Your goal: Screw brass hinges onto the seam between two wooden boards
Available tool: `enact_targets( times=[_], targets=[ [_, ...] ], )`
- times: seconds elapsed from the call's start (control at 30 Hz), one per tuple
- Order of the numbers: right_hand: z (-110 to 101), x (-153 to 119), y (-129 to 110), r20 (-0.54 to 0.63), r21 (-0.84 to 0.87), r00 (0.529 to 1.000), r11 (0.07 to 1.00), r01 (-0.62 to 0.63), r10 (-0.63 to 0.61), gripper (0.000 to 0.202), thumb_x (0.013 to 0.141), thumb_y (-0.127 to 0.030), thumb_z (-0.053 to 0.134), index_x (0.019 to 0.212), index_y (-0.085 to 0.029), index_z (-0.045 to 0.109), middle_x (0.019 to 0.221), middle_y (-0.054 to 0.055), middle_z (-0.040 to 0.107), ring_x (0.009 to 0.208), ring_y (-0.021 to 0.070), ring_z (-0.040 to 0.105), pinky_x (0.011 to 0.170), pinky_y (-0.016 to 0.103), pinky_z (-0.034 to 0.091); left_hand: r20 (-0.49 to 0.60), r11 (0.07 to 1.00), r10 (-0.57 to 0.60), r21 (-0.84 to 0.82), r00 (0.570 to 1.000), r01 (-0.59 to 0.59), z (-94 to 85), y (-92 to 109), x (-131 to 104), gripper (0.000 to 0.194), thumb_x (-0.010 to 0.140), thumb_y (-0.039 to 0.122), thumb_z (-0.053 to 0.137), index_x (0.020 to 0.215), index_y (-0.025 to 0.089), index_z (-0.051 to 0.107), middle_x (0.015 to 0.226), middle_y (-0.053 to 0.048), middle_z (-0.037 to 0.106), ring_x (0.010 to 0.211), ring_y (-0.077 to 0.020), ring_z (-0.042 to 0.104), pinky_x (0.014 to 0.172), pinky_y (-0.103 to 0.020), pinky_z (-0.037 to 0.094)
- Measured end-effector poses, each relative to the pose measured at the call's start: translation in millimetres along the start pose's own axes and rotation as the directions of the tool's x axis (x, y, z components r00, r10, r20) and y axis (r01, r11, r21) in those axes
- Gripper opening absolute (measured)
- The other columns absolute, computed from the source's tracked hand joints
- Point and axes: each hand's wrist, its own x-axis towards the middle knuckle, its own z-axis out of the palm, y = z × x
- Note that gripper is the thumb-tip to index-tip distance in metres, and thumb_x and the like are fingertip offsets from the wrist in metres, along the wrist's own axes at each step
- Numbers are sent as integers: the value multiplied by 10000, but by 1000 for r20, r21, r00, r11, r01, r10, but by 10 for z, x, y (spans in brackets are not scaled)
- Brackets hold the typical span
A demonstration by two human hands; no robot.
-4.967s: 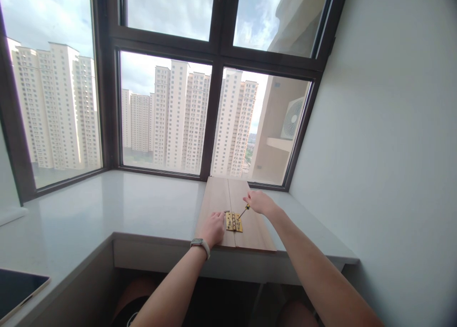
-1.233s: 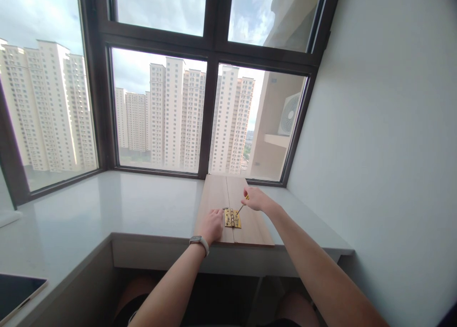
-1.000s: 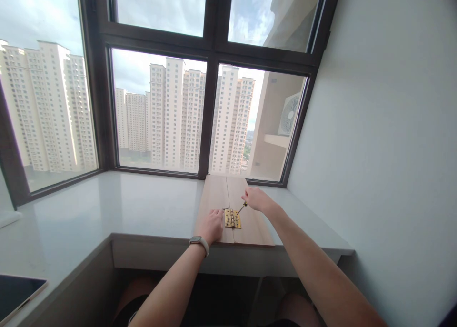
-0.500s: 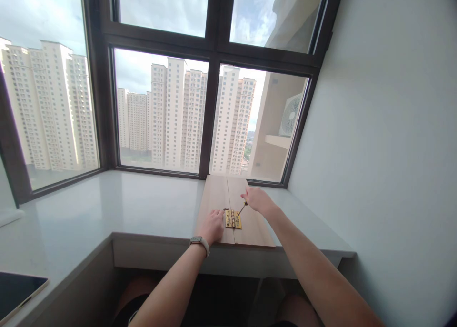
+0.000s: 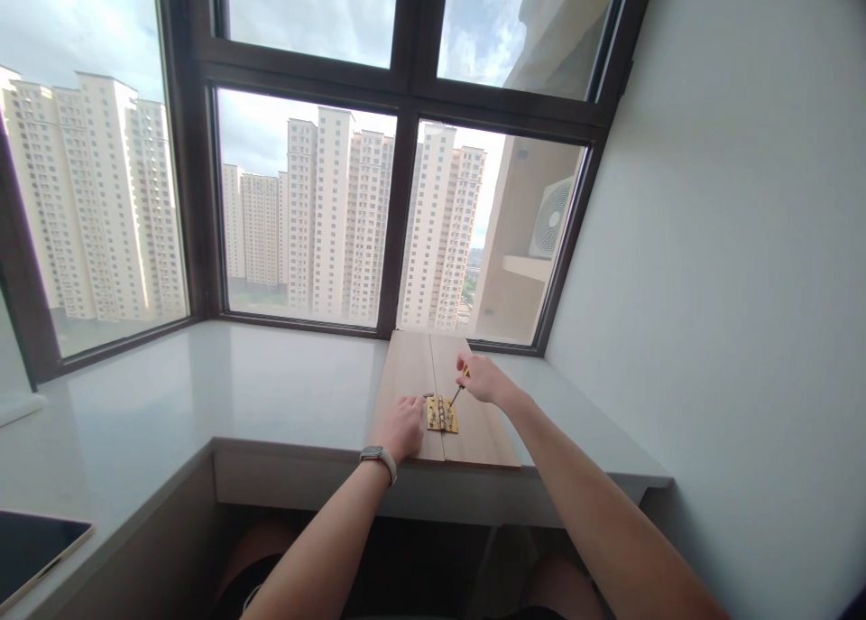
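Observation:
A brass-coloured hinge [image 5: 442, 415] lies across the seam between two light wooden boards [image 5: 483, 439]. My right hand [image 5: 483, 376] is closed round the yellow-and-black handle of a screwdriver [image 5: 456, 396]. The screwdriver slants down to the left, its tip at the hinge's right leaf. On the left board rests my left hand [image 5: 404, 428], fingers laid down beside the hinge's left edge and holding nothing I can see. A small dark metal piece [image 5: 428, 395] sits just above the hinge, too small to name.
The boards lie on a white windowsill counter [image 5: 298, 385], reaching from its front edge to the window frame [image 5: 396, 241]. A dark-screened tablet-like device [image 5: 41, 548] lies at the lower left. A white wall [image 5: 731, 241] stands on the right.
My right hand has turned and shifted slightly on the screwdriver, whose handle now shows between the fingers. My left hand and the hinge stay in place.

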Motion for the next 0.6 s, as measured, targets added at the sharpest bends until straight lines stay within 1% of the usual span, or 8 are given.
enact_targets(
  times=[0.1,0.23,0.33,0.43,0.5,0.53,0.57,0.6],
  targets=[
    [-20,17,-5,10,-6,998,998,62,-62,198,854,-125,709,1012,-215,631,956,34,722,863,166,644,697,243,399,9,1000,-1,0,1000,1,-16,8,-5,538,958,126,350,1460,109,544,1400,-167,611,1313,-269,500,1148,-361,342],
    [-94,54,-19,-33,-38,997,997,62,-63,173,846,-145,712,987,-213,640,967,43,726,889,174,644,734,247,403,6,1000,0,-8,1000,0,-13,1,-8,531,968,143,347,1459,115,547,1390,-162,616,1312,-263,500,1156,-357,332],
    [-134,74,-15,-96,-39,993,998,57,-61,138,848,-161,702,959,-208,635,977,55,730,910,180,650,739,248,403,-2,1000,0,-19,1000,0,-4,-9,-8,525,975,152,343,1455,113,552,1387,-164,618,1316,-262,495,1156,-355,333],
    [-92,83,30,-196,0,980,1000,30,-30,97,858,-205,698,870,-208,603,933,58,733,898,187,663,733,254,418,-17,999,2,-32,1000,-3,5,-17,-5,520,976,146,338,1444,106,561,1382,-166,619,1316,-261,497,1151,-351,341],
    [5,85,91,-257,101,965,995,-25,50,160,858,-247,709,812,-217,558,848,47,727,859,190,679,728,258,448,-21,999,-3,-37,1000,2,10,-20,-2,520,974,139,336,1441,111,563,1381,-159,622,1317,-257,500,1148,-346,346],
    [75,87,130,-275,194,955,979,-60,113,190,861,-264,713,805,-223,536,797,35,720,832,190,690,724,261,469,-21,999,-6,-39,1000,5,11,-21,1,521,973,137,336,1443,114,561,1382,-155,623,1317,-256,502,1146,-345,349],
    [156,90,172,-272,319,944,943,-93,185,215,872,-283,712,803,-230,515,747,24,709,803,191,702,720,266,494,-19,999,-8,-40,1000,8,12,-21,3,521,973,136,336,1443,115,559,1383,-152,623,1314,-255,505,1144,-344,351],
    [245,93,217,-239,472,936,873,-120,258,240,884,-293,716,806,-233,496,724,21,703,771,192,714,706,274,524,-18,999,-9,-41,1000,8,13,-20,5,520,974,136,335,1443,115,558,1381,-152,624,1310,-254,507,1142,-344,353]
  ],
)
